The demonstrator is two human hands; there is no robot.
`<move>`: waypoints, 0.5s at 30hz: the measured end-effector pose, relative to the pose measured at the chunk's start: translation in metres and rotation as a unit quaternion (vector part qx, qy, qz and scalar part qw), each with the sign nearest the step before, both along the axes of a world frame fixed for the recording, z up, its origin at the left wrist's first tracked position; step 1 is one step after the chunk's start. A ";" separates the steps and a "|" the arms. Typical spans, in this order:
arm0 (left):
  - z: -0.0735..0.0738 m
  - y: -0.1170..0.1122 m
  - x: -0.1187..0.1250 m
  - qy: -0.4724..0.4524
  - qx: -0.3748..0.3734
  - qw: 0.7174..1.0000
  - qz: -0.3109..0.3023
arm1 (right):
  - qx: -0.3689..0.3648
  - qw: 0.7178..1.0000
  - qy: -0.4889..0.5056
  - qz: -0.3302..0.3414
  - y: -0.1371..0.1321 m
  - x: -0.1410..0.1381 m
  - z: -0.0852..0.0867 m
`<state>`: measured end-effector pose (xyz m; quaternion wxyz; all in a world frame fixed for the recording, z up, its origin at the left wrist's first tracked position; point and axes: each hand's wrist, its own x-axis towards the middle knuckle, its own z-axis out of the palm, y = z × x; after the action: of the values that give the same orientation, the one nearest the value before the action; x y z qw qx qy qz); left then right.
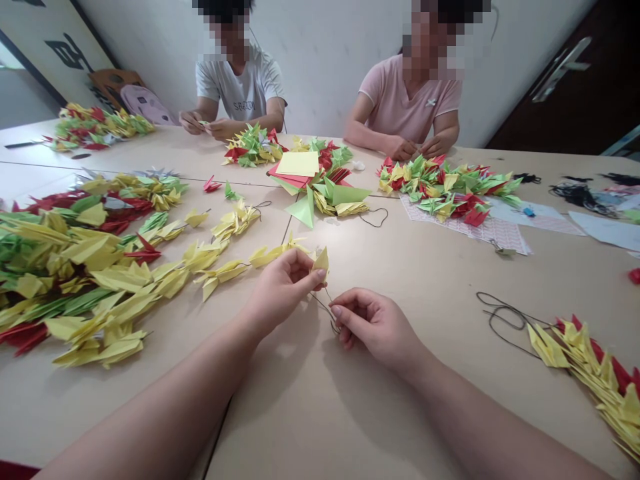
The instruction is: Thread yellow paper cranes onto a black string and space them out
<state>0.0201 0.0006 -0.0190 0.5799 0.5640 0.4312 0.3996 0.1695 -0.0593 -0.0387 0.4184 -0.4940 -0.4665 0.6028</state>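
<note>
Left hand (283, 283) up at the centre of the table (425, 267), fingers pressed together in a pinch on a yellow paper crane (321, 260). That crane sits at the right end of a string of yellow cranes (225, 257) trailing away to the left. Right hand (373, 323) just beside it, fingers curled tight, pinching a thin dark cord (325, 308) that runs up toward the crane. Left of the hands, a big heap of yellow, green and red crane strings (75, 267). Near right, another crane garland (595, 367) with a loop of black cord (500, 320). On the far side, two people sit folding paper, with colourful crane piles (445, 187) and a stack of paper squares (299, 165) before them.
</note>
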 end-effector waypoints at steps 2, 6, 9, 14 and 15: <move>0.001 0.000 0.000 -0.003 -0.003 1.000 0.006 | -0.002 1.000 -0.003 0.000 -0.001 0.000 0.001; 0.002 -0.001 0.000 -0.003 -0.016 1.000 -0.001 | -0.004 1.000 -0.003 0.000 -0.001 0.001 0.001; 0.002 -0.001 -0.001 0.003 -0.023 1.000 -0.017 | 0.000 1.000 -0.002 0.002 0.000 0.001 0.001; 0.002 -0.001 -0.001 0.015 -0.022 0.999 -0.038 | 0.003 1.000 0.000 0.005 0.000 0.001 0.000; 0.002 -0.001 0.000 0.016 -0.022 0.999 -0.040 | 0.003 1.000 0.000 0.004 0.000 0.001 0.000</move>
<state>0.0196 -0.0006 -0.0170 0.6004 0.5745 0.4264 0.3574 0.1702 -0.0595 -0.0388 0.4176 -0.4902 -0.4705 0.6032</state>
